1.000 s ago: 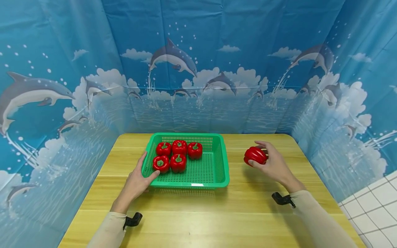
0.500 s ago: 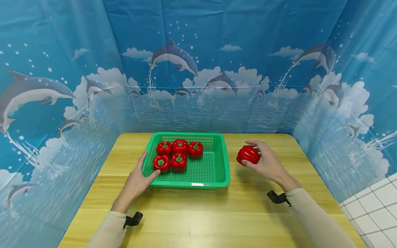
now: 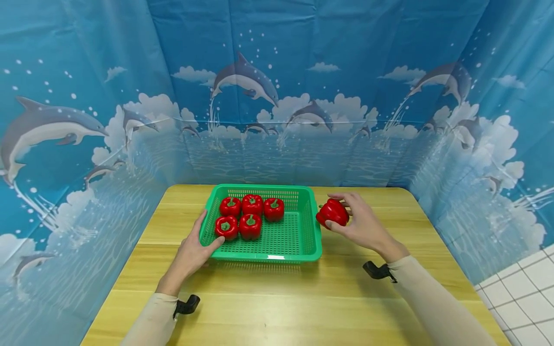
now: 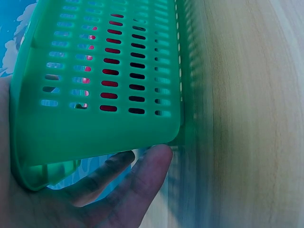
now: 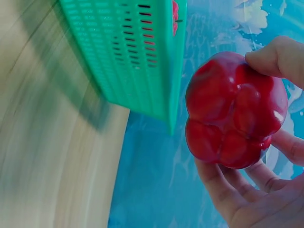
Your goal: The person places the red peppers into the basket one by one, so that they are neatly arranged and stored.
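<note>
A green plastic basket (image 3: 285,239) with slotted walls stands on the table. Several red bell peppers (image 3: 250,227) with green stems fill its left part. My left hand (image 3: 189,257) grips the basket at its front left, thumb over the rim; the left wrist view shows fingers (image 4: 147,183) along the outside of the wall. Just off the basket's right wall, my right hand (image 3: 363,225) holds another red bell pepper (image 3: 332,214), raised and tilted with its stem toward the basket. In the right wrist view its lobed bottom faces the camera, thumb and fingers around it.
The light wooden table (image 3: 259,307) reaches to a blue dolphin-print curtain (image 3: 277,154) at the back and sides. White tiles (image 3: 528,293) show at the lower right. Black wrist cameras (image 3: 378,270) sit on both wrists.
My right hand has carried the bell pepper leftward, from over the table's right side to beside the basket's right rim. My left hand and the basket stay in place.
</note>
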Tool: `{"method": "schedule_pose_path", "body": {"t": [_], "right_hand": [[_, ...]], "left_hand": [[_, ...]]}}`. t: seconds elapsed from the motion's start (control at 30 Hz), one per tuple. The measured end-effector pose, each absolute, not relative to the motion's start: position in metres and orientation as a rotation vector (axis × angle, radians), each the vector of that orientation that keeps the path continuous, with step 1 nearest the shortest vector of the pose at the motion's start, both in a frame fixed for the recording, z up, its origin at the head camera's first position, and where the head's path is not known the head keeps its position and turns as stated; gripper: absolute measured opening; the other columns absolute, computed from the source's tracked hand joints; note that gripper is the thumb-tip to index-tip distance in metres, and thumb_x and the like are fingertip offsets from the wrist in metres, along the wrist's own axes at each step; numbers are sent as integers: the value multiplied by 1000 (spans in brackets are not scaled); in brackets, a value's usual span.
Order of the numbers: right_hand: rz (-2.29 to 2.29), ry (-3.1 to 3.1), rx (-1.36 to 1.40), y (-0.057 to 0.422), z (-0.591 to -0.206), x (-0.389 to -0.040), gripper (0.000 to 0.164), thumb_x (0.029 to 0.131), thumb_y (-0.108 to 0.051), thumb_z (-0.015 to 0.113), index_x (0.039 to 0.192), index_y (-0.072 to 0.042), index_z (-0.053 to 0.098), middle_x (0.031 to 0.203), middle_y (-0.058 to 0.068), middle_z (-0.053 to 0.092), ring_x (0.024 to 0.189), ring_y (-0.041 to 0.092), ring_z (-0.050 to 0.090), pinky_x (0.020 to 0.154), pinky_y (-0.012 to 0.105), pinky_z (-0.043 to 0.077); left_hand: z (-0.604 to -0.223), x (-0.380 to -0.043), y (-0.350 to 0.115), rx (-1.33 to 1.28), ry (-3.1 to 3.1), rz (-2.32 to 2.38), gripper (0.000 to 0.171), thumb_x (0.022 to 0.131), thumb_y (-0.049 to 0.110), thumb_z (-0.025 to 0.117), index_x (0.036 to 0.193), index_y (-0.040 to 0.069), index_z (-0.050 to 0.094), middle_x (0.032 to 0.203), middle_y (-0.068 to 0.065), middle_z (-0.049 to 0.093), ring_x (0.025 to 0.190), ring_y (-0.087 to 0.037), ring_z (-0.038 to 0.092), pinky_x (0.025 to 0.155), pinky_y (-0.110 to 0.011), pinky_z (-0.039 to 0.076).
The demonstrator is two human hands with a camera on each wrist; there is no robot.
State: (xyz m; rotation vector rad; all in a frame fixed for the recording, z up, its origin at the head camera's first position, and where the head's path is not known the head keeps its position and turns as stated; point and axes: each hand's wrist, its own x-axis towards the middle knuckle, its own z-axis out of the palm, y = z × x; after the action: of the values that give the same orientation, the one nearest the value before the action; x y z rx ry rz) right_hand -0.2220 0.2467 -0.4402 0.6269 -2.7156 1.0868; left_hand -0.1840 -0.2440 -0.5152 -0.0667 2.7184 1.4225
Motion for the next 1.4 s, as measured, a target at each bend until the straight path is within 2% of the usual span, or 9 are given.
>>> {"method": "schedule_pose_path", "body": {"t": [0.33,0.57,0.77,1.03,1.27,1.4], "right_hand": [[1145,-2673,702,220,-433,-225,70,102,-18,92,164,-8,60,160,19,58,140,42,67,109,61,68],[1184,-2687,743,202,-431,-227,75,102,-22,91,169,-14,57,154,15,59,139,38,68,112,59,68],[1236,-2704,753,189,-432,-231,74,103,-24,88,169,-14,58,148,16,57,136,39,69,112,59,67],[1223,-2723,741,172,-433,-238,64,101,-30,90,159,-18,66,149,12,57,135,44,73,102,54,72],[1180,-2738,787,161,-434,-241,60,101,-33,92,154,-19,70,138,9,61,125,32,70,112,55,67],[1138,-2746,814,155,-433,-243,59,101,-38,92,154,-22,71,134,7,64,120,29,68,103,52,66]], "left_hand": [[-516,-185,-244,-61,2725,1409,108,111,55,78,188,46,3,178,-42,42,64,-30,81,66,-40,67],[-517,-186,-243,-53,2723,1408,108,111,54,77,189,45,3,179,-42,41,64,-31,81,66,-39,67],[-519,-185,-244,-50,2724,1405,108,111,54,77,188,46,2,179,-42,41,64,-30,81,68,-39,67],[-518,-186,-246,-43,2730,1396,109,111,57,77,188,46,1,179,-44,41,64,-29,81,70,-39,67],[-517,-186,-246,-35,2739,1389,109,111,56,77,188,45,1,179,-43,42,64,-28,81,74,-39,67],[-518,-185,-246,-33,2743,1381,109,111,57,77,188,45,1,179,-42,41,65,-28,82,77,-40,67]]}}
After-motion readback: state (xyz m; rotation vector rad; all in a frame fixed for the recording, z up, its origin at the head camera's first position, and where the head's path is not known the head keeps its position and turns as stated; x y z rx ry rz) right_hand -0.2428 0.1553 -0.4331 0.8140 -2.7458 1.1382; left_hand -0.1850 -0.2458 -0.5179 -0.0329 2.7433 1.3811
